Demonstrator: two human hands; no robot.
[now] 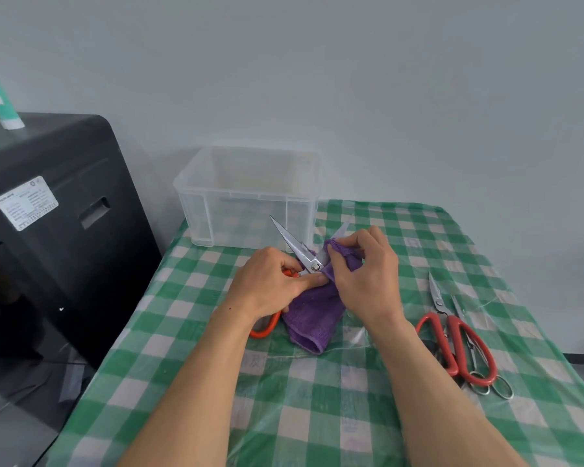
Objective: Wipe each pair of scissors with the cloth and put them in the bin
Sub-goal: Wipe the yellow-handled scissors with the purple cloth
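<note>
My left hand grips the handles of an orange-handled pair of scissors, whose blades are spread apart and point away from me. One orange handle loop shows below my wrist. My right hand pinches a purple cloth round the right blade, whose tip sticks out beyond my fingers. The rest of the cloth hangs down onto the table. A clear plastic bin stands just behind the scissors, at the table's far left.
A green-and-white checked cloth under clear plastic covers the table. Red-handled scissors lie at the right on top of all-metal scissors. A black appliance stands left of the table, a wall behind.
</note>
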